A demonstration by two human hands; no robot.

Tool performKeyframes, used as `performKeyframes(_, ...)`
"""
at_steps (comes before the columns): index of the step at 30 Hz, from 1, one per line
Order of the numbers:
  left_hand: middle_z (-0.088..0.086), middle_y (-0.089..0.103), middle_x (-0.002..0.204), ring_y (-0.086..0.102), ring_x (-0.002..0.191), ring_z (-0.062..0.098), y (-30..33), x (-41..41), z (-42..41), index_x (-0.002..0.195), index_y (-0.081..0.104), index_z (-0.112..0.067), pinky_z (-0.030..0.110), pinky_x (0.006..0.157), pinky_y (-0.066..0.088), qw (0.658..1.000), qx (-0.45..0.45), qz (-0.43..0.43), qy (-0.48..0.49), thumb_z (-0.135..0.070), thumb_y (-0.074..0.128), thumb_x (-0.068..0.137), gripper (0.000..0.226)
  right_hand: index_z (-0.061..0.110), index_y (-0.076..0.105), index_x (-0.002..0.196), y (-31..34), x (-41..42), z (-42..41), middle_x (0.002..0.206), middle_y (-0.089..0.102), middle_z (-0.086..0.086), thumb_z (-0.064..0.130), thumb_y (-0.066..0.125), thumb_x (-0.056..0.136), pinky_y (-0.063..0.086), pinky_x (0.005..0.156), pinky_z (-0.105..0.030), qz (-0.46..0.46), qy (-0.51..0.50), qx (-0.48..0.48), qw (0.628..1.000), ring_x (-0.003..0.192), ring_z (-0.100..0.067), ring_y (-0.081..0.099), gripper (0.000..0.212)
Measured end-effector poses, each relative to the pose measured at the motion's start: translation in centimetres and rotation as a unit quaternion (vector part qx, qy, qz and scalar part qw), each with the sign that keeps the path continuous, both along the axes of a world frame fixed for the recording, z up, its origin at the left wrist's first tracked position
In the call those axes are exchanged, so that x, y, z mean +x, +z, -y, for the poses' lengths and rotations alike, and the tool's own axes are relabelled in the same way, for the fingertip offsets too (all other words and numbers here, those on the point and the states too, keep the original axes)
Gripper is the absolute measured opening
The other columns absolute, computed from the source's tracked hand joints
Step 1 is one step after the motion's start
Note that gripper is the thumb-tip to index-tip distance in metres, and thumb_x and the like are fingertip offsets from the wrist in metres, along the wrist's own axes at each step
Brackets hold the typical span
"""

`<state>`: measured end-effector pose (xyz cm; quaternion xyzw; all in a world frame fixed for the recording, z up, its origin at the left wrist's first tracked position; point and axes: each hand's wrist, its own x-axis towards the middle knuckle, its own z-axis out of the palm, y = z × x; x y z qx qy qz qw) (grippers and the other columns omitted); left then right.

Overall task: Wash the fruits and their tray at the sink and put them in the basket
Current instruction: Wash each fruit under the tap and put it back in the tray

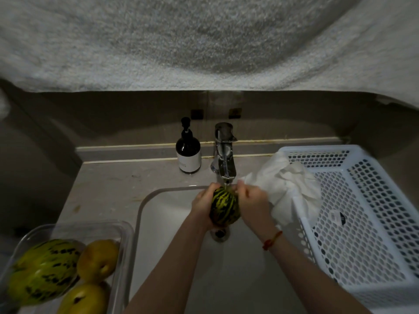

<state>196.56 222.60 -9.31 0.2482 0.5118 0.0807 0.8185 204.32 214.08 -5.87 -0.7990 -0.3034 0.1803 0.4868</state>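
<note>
A small green-and-yellow striped melon [224,208] is held over the white sink [145,214], right under the faucet spout [226,171]. My left hand [203,205] wraps its left side and my right hand [251,200] presses on its right side. A clear plastic tray [123,236] at the lower left holds a larger striped melon [45,268] and two yellow pears [98,259]. The white perforated basket [367,225] stands to the right of the sink, with no fruit visible in it.
A dark soap pump bottle [188,152] stands left of the chrome faucet. A crumpled white cloth [288,184] drapes over the basket's left rim. The drain [219,233] lies below the held melon. A rough white wall rises behind the counter.
</note>
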Motion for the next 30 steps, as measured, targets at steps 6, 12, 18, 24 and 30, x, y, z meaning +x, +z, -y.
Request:
performKeyframes(6, 0.017, 0.063, 0.112, 0.064, 0.095, 0.037, 0.4, -0.7, 0.5, 0.107, 0.067, -0.021, 0.049, 0.061, 0.054, 0.997, 0.061, -0.038, 0.021, -0.044, 0.079, 0.052, 0.061, 0.022, 0.043, 0.054, 7.8, 3.7, -4.1, 0.05, 0.045, 0.006, 0.062, 0.047, 0.085, 0.041, 0.056, -0.029, 0.013, 0.011, -0.001, 1.0, 0.051, -0.014, 0.047, 0.05)
performKeyframes(12, 0.014, 0.061, 0.113, 0.063, 0.095, 0.037, 1.3, -2.5, 0.2, 0.107, 0.065, -0.025, 0.051, 0.059, 0.053, 0.997, 0.063, -0.042, 0.011, -0.045, 0.075, 0.064, 0.048, 0.021, 0.041, 0.06, 7.0, 3.8, -5.9, 0.054, 0.04, 0.004, 0.041, 0.058, 0.088, 0.032, 0.056, -0.028, -0.073, 0.058, -0.045, 0.995, 0.052, -0.014, 0.04, 0.038)
performKeyframes(18, 0.014, 0.054, 0.117, 0.057, 0.095, 0.037, 2.2, -4.0, -0.2, 0.113, 0.061, -0.025, 0.048, 0.054, 0.053, 0.996, 0.068, -0.049, 0.019, -0.044, 0.071, 0.073, 0.045, 0.019, 0.032, 0.053, 7.9, 2.8, -5.5, 0.054, 0.039, 0.002, 0.036, 0.053, 0.09, 0.032, 0.056, -0.03, 0.099, 0.023, -0.078, 0.992, 0.06, -0.023, 0.043, 0.046)
performKeyframes(24, 0.013, 0.056, 0.11, 0.057, 0.101, 0.038, 3.0, -6.1, -0.8, 0.106, 0.061, -0.022, 0.044, 0.051, 0.054, 0.996, 0.076, -0.035, 0.042, -0.039, 0.07, 0.076, 0.035, 0.021, 0.028, 0.047, 9.5, 0.1, -4.9, 0.043, 0.032, 0.007, 0.032, 0.036, 0.1, 0.02, 0.042, -0.025, 0.203, -0.011, 0.077, 0.976, 0.043, -0.008, 0.033, 0.055)
performKeyframes(30, 0.013, 0.066, 0.1, 0.062, 0.091, 0.031, 4.6, -8.0, -3.2, 0.102, 0.062, -0.021, 0.044, 0.065, 0.052, 0.99, 0.072, 0.065, 0.102, -0.046, 0.057, 0.083, 0.032, 0.019, 0.054, 0.056, 11.4, -0.4, -8.5, 0.049, 0.049, 0.004, 0.029, 0.035, 0.101, 0.038, 0.055, -0.023, 0.016, 0.051, 0.104, 0.993, 0.048, -0.01, 0.049, 0.05)
